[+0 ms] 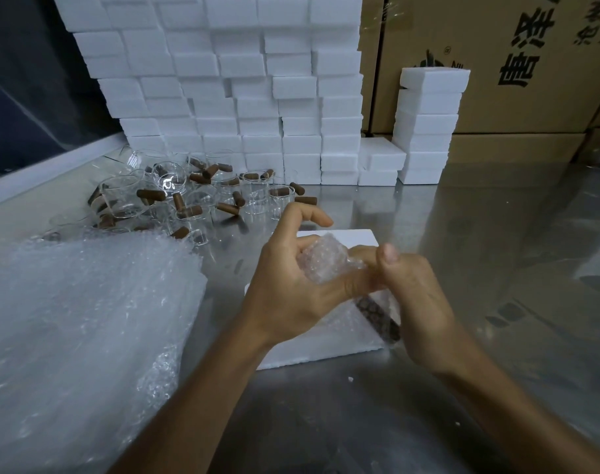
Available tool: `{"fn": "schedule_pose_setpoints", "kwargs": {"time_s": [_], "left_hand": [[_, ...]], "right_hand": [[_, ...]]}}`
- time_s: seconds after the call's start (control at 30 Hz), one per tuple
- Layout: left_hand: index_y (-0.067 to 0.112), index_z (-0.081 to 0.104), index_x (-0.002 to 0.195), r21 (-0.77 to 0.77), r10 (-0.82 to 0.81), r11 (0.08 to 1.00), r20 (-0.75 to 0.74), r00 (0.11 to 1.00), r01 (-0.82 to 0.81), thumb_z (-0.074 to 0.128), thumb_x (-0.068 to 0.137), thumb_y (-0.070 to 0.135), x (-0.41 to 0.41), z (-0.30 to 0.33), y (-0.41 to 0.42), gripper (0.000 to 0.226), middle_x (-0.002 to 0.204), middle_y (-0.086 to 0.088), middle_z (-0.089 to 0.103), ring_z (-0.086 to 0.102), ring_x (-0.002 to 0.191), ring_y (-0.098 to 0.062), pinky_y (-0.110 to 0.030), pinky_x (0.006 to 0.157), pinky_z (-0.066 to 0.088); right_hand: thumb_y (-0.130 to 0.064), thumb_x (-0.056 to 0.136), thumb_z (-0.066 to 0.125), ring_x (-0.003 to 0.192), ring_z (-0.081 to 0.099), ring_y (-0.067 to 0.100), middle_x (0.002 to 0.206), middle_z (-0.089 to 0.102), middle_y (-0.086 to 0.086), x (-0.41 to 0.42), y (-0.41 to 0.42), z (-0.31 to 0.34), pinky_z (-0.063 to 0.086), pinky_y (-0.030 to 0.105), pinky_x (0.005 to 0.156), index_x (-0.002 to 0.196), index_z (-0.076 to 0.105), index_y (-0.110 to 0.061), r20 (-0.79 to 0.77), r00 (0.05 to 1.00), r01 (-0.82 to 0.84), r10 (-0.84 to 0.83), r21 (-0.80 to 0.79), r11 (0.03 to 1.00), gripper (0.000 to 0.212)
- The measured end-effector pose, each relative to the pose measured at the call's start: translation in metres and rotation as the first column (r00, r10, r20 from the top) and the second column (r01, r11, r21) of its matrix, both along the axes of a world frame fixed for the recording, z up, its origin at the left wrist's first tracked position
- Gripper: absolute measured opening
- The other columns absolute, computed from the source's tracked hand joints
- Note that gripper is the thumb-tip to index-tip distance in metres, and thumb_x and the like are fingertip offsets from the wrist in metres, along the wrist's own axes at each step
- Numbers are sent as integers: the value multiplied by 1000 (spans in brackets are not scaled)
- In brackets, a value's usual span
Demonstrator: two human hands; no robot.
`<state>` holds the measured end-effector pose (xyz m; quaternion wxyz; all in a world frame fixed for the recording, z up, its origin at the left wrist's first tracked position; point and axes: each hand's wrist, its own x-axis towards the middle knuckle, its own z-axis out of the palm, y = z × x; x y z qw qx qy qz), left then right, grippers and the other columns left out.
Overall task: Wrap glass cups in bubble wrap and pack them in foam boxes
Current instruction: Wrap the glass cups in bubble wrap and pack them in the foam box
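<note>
Wrapping step in progress, mid-roll. Left hand (291, 285) cups the bubble-wrapped cup (325, 260) from the near side, thumb and lower fingers curled round the bundle, index finger lifted clear. Right hand (414, 295) pinches the right end of the wrap, thumb on top, fingers tucked under. The bundle is held in the air just above the open foam box (325, 347) lying on the surface (496, 234). A dark brown cylinder (377, 313) shows through loose wrap below the right hand; can't tell if it's inside the same bundle or separate.

Supplies: stack of bubble wrap sheets (86, 319) on the left, touching nothing in hand. Unwrapped glass cups (189, 196) clustered behind it, brown handles (151, 195) scattered among them. Wall of foam boxes (223, 80) at the back, a shorter foam stack (428, 124) to its right, cardboard cartons (514, 63) behind.

Judgement: the cup looks fully covered, loose end not yet closed. Next move calls for twisting or folding the right tail in so the wrap stays put, then lowering the bundle into the box directly beneath. Keep the left grip firm but not crushing: glass under thin film, slippery. Risk: tail springs open on release and the cup slides out.
</note>
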<state>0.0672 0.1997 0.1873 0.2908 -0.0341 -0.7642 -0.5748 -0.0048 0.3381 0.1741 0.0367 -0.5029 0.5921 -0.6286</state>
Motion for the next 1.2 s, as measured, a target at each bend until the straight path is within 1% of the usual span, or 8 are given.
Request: {"fn": "schedule_pose_setpoints", "kwargs": {"time_s": [0.17, 0.27, 0.47, 0.6, 0.77, 0.9, 1.03, 1.2], "left_hand": [[13, 53, 100, -18, -34, 999, 14, 999, 34, 82, 60, 36, 0, 1, 2, 54, 71, -12, 69, 60, 60, -20, -36, 55, 48], [11, 52, 101, 6, -53, 999, 21, 998, 53, 83, 60, 32, -2, 2, 1, 55, 74, -22, 68, 61, 62, -41, -53, 60, 51], [10, 53, 100, 46, -48, 998, 40, 998, 46, 83, 60, 29, -6, -1, -1, 54, 78, -24, 70, 62, 67, -48, -56, 62, 51], [5, 57, 96, 72, -27, 997, 26, 999, 25, 83, 58, 32, -7, -1, -1, 53, 69, -13, 67, 57, 59, -23, -38, 57, 46], [6, 60, 92, 33, 36, 999, -6, 999, -36, 80, 61, 39, -7, -4, 3, 50, 71, -12, 67, 61, 63, -19, -36, 60, 49], [8, 61, 91, 21, 36, 999, -10, 999, -36, 80, 63, 39, -8, -7, 3, 46, 72, -14, 68, 62, 62, -21, -39, 60, 50], [13, 63, 98, 17, 78, 997, 24, 997, -78, 81, 62, 47, -9, -9, 4, 53, 83, -12, 71, 68, 78, -31, -43, 70, 55], [27, 69, 103, 52, 207, 976, 65, 976, -211, 73, 77, 59, -6, -4, 2, 41, 100, 20, 70, 62, 100, 4, -32, 91, 51]], "right_hand": [[-39, 99, 33, 59, 49, 38, 61, 49, 26, 8, -5, 2, 41, 48, 60, 68, 65, -4, -58, 997, 47, -49, -35, 998, 56], [-44, 98, 37, 69, 51, 45, 72, 53, 31, 9, -8, -2, 42, 56, 67, 78, 59, 12, -22, 999, 46, -46, -1, 999, 63], [-39, 101, 41, 88, 70, 31, 91, 73, 13, 5, -12, -3, 54, 52, 81, 99, 72, -5, 77, 996, 41, -40, -12, 999, 47], [-52, 97, 46, 75, 66, 22, 77, 70, 9, 4, -11, 2, 51, 35, 69, 81, 73, -12, 117, 993, 13, -13, -3, 1000, 51], [-50, 96, 40, 83, 60, 55, 87, 59, 40, 0, -7, 0, 46, 61, 76, 89, 63, 19, 119, 993, -8, 5, 21, 1000, 73], [-42, 99, 40, 91, 62, 47, 92, 65, 32, -3, -7, -2, 50, 56, 84, 95, 70, 5, 134, 991, 0, -2, 14, 1000, 55], [-41, 101, 37, 94, 72, 19, 91, 76, 4, -6, -8, -6, 53, 28, 84, 93, 76, -18, 197, 978, -63, 70, -44, 997, 46], [-50, 92, 45, 117, 62, 11, 121, 68, -5, -14, 1, 0, 50, 30, 97, 117, 65, -30, 58, 987, 150, -149, -21, 988, 37]]}}
